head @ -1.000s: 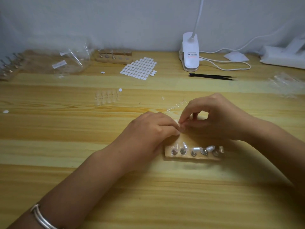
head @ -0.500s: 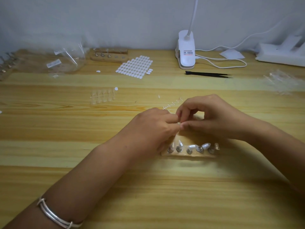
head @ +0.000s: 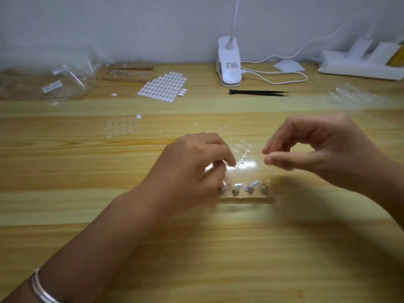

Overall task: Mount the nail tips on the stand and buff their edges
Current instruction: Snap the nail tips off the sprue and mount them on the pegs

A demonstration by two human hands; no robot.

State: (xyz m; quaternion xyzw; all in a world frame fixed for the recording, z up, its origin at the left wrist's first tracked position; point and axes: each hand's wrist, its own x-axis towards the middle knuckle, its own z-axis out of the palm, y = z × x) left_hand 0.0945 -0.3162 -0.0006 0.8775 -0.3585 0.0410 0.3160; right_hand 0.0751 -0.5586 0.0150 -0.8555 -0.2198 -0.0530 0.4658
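A wooden stand with several metal pegs lies at the table's middle; some pegs carry clear nail tips. Just behind it, a clear strip of nail tips lies on the wood. My left hand has curled fingers and pinches the strip's near end, covering the stand's left end. My right hand hovers to the right of the strip, blurred, thumb and forefinger close together. Whether a clear tip sits between them does not show.
At the back left stand two more wooden stands and plastic bags. A sheet of white adhesive pads, a clip lamp, black tweezers and another set of clear tips lie behind my hands.
My hands were pressed together over the strip; now they have come apart. The right hand has pulled away to the right and the left stays at the strip.
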